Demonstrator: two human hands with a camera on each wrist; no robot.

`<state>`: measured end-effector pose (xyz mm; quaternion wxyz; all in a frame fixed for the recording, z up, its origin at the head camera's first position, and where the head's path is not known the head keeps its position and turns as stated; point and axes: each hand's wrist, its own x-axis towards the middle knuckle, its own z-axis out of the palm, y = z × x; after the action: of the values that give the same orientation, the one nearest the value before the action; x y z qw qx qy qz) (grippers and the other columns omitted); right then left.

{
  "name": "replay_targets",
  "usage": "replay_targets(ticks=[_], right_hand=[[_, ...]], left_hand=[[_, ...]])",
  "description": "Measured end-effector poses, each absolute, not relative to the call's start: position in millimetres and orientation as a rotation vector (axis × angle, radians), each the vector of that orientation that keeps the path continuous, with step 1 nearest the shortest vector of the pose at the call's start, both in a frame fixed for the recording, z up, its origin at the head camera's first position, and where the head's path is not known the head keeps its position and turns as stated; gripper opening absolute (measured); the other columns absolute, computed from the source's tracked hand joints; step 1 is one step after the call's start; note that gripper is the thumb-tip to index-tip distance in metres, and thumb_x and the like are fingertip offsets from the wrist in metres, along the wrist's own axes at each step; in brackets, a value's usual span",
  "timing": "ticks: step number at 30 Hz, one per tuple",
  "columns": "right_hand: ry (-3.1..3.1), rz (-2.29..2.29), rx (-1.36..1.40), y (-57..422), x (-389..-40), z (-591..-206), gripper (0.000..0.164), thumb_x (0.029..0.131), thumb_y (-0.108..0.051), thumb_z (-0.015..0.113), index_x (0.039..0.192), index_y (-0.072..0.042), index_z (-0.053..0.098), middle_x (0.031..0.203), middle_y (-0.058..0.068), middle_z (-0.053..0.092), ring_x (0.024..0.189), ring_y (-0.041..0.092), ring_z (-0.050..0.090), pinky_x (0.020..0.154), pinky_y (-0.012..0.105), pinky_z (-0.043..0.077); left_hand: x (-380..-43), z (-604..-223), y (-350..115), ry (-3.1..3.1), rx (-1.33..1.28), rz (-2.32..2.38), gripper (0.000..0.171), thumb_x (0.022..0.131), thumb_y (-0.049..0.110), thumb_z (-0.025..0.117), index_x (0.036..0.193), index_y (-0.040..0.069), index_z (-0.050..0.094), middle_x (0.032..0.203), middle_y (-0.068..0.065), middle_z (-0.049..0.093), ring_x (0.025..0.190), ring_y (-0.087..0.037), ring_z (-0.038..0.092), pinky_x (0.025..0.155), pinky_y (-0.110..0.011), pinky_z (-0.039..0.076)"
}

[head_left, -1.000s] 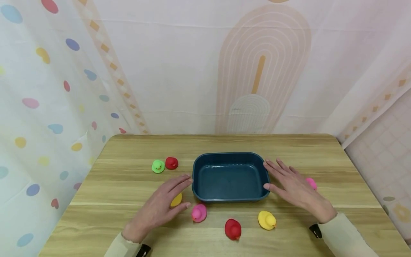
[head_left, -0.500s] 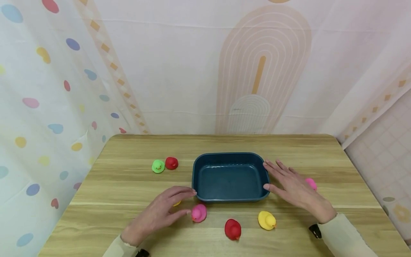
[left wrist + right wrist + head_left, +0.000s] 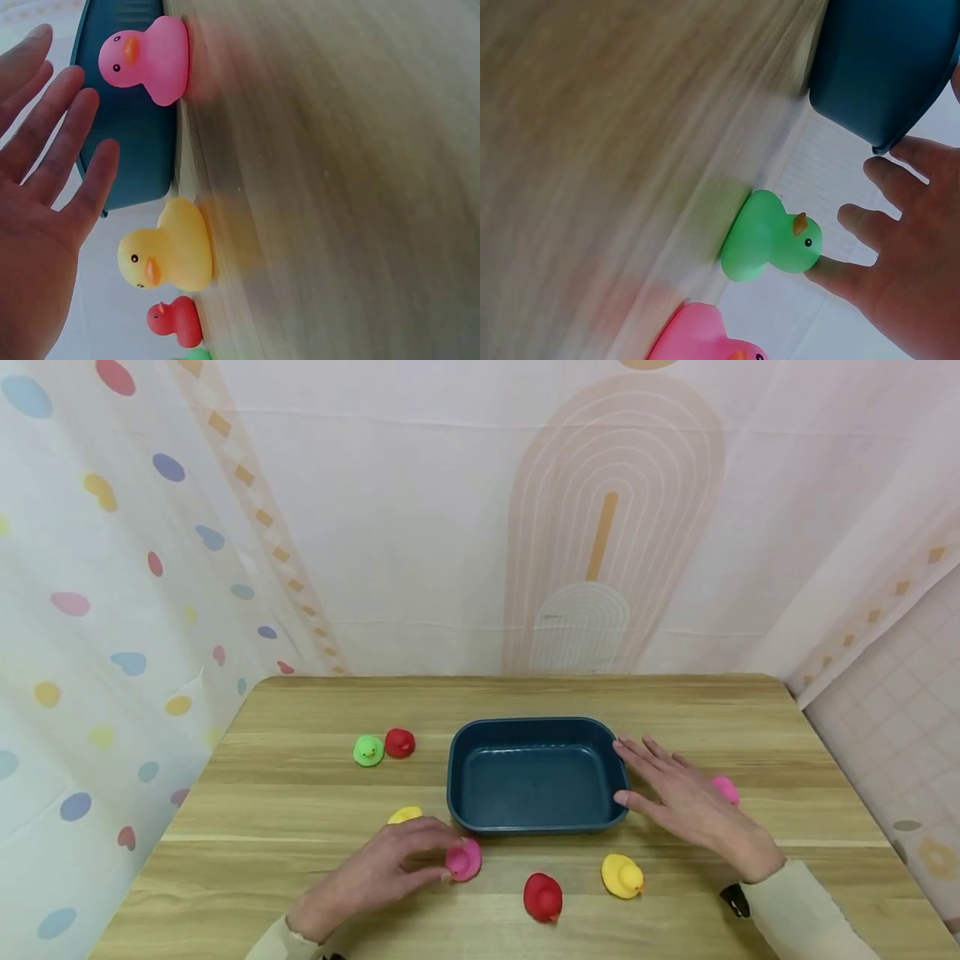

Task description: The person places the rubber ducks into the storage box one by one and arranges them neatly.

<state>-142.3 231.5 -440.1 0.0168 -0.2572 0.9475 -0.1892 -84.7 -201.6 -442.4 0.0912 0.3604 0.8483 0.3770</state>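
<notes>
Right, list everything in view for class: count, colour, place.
Tray: 1, teal, mid-table
Red ducks: 2, red, near and left of tray
Yellow ducks: 2, yellow, likewise
Pink ducks: 2, pink, near and right of tray
Green ducks: 2, green, left and right of tray
Table: 1, brown, underneath
Curtain: count unclear, pale, behind
Sleeves: 2, pale, forearms
Wrist pieces: 2, black, wrists
Left hand: 1, bare, by near pink duck
Right hand: 1, bare, tray's right end

I'm making out no readable word, number, brand or sign from here. On the curtain (image 3: 405, 527) hanging beyond the table's (image 3: 697, 703) far edge, a tiny dark mark (image 3: 553, 616) is showing within the small pale arch (image 3: 588, 631), too small for telling whether it's lettering.
</notes>
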Motion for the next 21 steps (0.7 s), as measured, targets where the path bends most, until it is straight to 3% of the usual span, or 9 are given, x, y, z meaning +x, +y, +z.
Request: replay_targets(ticks=[8, 21], right_hand=[[2.939, -0.606, -0.796, 232, -143, -441, 0.072, 0.106, -0.049, 0.055, 0.162, -0.009, 0.035, 0.166, 0.014, 0.035, 0.151, 0.048, 0.027, 0.114, 0.074, 0.027], [2.937, -0.635, -0.825, 232, -143, -442, 0.070, 0.106, -0.046, 0.056, 0.161, -0.007, 0.036, 0.165, 0.014, 0.036, 0.150, 0.049, 0.027, 0.114, 0.074, 0.027]], left_hand=[[-85, -445, -199, 2.439, 1.016, 1.081, 0.036, 0.098, 0.020, 0.073, 0.134, 0.018, 0.069, 0.132, 0.004, 0.067, 0.117, -0.014, 0.062, 0.097, -0.031, 0.057], [-89, -455, -199, 2.511, 1.101, 1.030, 0.024, 0.101, 0.020, 0.068, 0.124, 0.021, 0.074, 0.128, 0.006, 0.069, 0.117, -0.013, 0.064, 0.099, -0.029, 0.055]])
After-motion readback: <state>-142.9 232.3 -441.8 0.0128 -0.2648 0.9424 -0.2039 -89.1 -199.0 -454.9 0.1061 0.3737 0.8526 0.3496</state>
